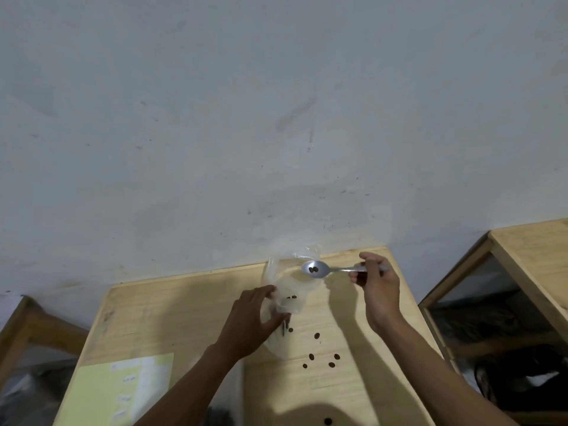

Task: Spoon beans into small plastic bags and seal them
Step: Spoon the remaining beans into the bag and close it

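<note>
Pale wooden table [172,309] set against a scuffed grey-white wall [246,118]; a yellow-green sheet [101,392] lies at its near left corner.

Left hand [249,321] holds a small clear plastic bag [287,290] upright above the tabletop, thumb and fingers pinching the film on its left side. Mouth of the bag faces up and toward the wall; it looks only partly open, and the film is blurred, so the rim cannot be traced exactly. A few dark beans already sit inside, about mid-height.

Right hand [376,287] pinches the handle of a metal spoon [316,269] between thumb and fingers. Spoon bowl is level, just at the bag's upper right edge, carrying two or three beans.

Loose beans [321,355] lie scattered on the table below and to the right of the bag, one more near the front edge.

Step in hand, as judged: tipping the spoonful into the bag.

Risks:
- Bowl sits near the rim, not clearly over the opening; tipping here could drop beans outside.
- One-sided grip leaves the mouth slack; it may fold shut against the spoon.
- Thin film may sag if the pinch loosens, spilling what is inside.
</note>
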### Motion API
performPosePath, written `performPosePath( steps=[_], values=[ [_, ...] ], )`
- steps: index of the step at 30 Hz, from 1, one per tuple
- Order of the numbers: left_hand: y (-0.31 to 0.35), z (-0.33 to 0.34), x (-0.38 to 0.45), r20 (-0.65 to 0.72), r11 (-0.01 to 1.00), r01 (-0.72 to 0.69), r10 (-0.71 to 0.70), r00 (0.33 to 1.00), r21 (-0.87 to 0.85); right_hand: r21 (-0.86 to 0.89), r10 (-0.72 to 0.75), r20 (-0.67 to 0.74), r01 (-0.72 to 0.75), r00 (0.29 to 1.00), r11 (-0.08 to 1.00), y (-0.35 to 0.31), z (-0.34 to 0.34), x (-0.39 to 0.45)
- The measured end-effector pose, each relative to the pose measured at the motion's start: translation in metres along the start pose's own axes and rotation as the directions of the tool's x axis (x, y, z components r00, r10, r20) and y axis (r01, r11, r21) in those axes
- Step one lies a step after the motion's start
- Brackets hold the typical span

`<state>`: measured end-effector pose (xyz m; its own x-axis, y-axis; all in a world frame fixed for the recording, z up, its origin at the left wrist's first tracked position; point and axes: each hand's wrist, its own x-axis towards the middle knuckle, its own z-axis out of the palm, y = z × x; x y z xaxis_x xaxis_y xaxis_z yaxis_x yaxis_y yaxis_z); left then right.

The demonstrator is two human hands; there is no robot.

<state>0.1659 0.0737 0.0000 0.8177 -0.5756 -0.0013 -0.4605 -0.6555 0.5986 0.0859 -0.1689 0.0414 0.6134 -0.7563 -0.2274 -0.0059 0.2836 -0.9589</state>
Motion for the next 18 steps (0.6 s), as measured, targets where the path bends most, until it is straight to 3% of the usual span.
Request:
performPosePath(
  steps=[4, 8, 10, 12, 15, 18],
  values=[
    [0.006, 0.001, 0.001, -0.006, 0.996, 0.037, -0.037, 0.999, -0.084, -0.135, -0.193, 0.233, 0.228, 0.953, 0.964, -0.032, 0.006, -0.015],
    [0.014, 0.0, 0.003, -0.029, 0.982, 0.054, -0.06, 0.998, -0.18, -0.266, -0.26, 0.488, 0.425, 0.833, 0.865, -0.044, 0.011, -0.033],
    [0.015, 0.0, 0.003, -0.038, 0.979, 0.048, -0.057, 0.998, -0.2, -0.269, -0.293, 0.55, 0.497, 0.782, 0.825, -0.046, 0.014, -0.037],
    [0.014, 0.0, 0.003, -0.037, 0.974, 0.055, -0.064, 0.997, -0.221, -0.24, -0.339, 0.518, 0.513, 0.785, 0.824, -0.049, 0.017, -0.037],
    [0.01, -0.001, -0.003, -0.055, 0.965, 0.072, -0.089, 0.994, -0.254, -0.156, -0.374, 0.289, 0.429, 0.881, 0.89, -0.046, 0.015, -0.027],
    [0.005, 0.0, -0.012, -0.071, 0.945, 0.094, -0.122, 0.99, -0.312, -0.104, -0.213, 0.027, 0.214, 0.977, 0.971, -0.022, 0.004, -0.01]
  ],
)
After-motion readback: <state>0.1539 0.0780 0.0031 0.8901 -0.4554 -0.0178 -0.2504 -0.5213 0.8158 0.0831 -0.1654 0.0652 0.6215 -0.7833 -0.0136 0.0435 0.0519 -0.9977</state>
